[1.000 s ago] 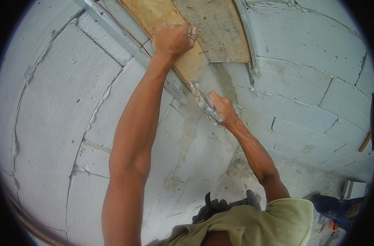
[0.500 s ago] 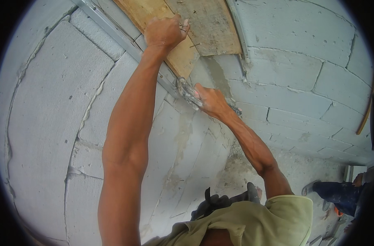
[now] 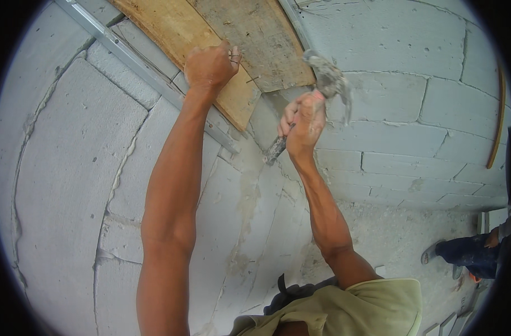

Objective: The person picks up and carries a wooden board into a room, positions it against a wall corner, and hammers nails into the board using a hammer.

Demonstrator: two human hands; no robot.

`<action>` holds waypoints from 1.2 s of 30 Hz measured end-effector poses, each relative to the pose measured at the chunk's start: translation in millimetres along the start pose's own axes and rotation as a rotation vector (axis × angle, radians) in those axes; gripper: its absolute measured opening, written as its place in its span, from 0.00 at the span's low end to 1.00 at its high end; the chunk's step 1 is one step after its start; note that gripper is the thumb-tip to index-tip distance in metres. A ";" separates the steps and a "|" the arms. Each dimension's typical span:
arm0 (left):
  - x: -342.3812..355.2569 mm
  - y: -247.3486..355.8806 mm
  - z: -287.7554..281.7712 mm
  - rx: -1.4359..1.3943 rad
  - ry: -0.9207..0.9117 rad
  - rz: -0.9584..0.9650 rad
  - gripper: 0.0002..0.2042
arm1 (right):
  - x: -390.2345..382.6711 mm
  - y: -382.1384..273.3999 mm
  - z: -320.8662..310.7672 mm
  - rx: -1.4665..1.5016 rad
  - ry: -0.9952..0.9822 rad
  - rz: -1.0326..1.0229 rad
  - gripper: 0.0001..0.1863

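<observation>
My left hand [image 3: 206,68] is closed against the yellowish wooden board [image 3: 154,31], with thin dark nails [image 3: 233,54] poking out between its fingers. My right hand [image 3: 305,122] is wrapped round the handle of a worn, mortar-caked claw hammer [image 3: 332,81]. The hammer's head is raised, blurred by motion, to the right of the boards and apart from them. A single nail [image 3: 252,80] sticks out near the seam between the yellowish board and a greyer board [image 3: 261,45].
A metal rail [image 3: 129,56] runs along the boards' left side, and another metal strip [image 3: 293,19] along the right. Pale block walls [image 3: 379,95] meet in a corner. At the lower right is another person's leg [image 3: 463,252], near stacked slabs [image 3: 463,322].
My right hand has swung the hammer from the board's lower end upward and to the right. My left hand keeps its place on the board, while the whole view has shifted slightly.
</observation>
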State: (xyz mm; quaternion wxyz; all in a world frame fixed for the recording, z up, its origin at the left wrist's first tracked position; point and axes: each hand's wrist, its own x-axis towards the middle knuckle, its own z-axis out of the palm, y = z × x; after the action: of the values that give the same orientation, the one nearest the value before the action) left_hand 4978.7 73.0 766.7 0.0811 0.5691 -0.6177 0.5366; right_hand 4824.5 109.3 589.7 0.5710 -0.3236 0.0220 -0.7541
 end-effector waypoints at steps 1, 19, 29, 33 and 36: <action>4.3 7.3 1.8 -0.011 0.033 0.014 0.17 | 14.8 18.9 -12.0 -0.102 -0.106 0.250 0.22; -0.9 -8.2 9.9 0.041 0.069 0.005 0.16 | 6.4 4.9 -28.5 -0.102 -0.056 0.725 0.23; 6.0 15.5 -7.7 0.020 0.011 -0.010 0.17 | 11.1 1.7 -22.4 -0.066 -0.088 0.282 0.23; 0.7 -2.4 4.0 0.091 -0.017 -0.037 0.17 | 3.5 10.5 -34.4 -0.097 -0.136 0.796 0.25; -7.4 -5.7 -2.8 0.080 -0.018 -0.011 0.17 | 7.5 -77.1 -12.0 0.016 -0.125 0.444 0.26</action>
State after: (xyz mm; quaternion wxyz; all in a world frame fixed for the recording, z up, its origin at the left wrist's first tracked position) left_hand 4984.3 81.0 765.8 0.0556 0.5799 -0.5935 0.5553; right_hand 4752.0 125.4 614.8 0.7258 -0.3522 0.0512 -0.5887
